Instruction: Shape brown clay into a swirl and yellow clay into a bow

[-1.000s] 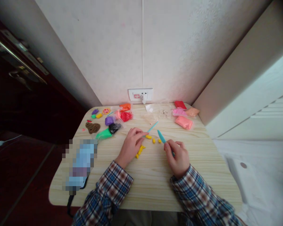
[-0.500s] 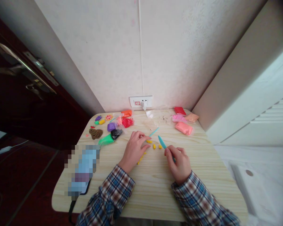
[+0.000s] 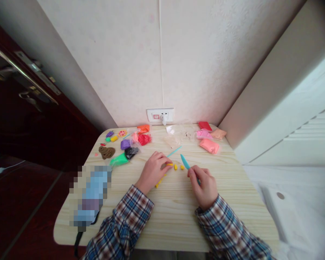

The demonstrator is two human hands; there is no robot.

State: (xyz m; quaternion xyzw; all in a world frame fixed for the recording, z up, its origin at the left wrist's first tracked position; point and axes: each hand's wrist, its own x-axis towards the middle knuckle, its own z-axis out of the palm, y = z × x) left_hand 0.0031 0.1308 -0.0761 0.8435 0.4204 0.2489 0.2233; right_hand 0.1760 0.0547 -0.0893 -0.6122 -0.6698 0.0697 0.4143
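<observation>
My left hand (image 3: 153, 170) rests on the table with thumb and fingertips closed on a small yellow clay piece (image 3: 170, 164). Just right of it lie two short yellow clay lumps (image 3: 176, 167). Beneath the left hand's thumb side, more thin yellow clay pieces (image 3: 159, 182) lie partly hidden by the hand. In my right hand (image 3: 204, 185) is a light-blue plastic clay knife (image 3: 184, 161), its blade pointing up and left, above the table near the lumps. A thin blue stick (image 3: 174, 151) lies beyond the left fingertips.
Bagged clay in green (image 3: 119, 159), black (image 3: 131, 153), purple (image 3: 125, 144) and red (image 3: 144, 139) lies back left, near a brown clay coil (image 3: 107, 152). Pink and salmon packets (image 3: 209, 146) sit back right. A blurred-out phone (image 3: 93, 191) with a cable is at left.
My left thumb and fingers have closed from a spread pose onto a yellow clay piece. The right hand keeps the knife almost still. The camera view has shifted slightly.
</observation>
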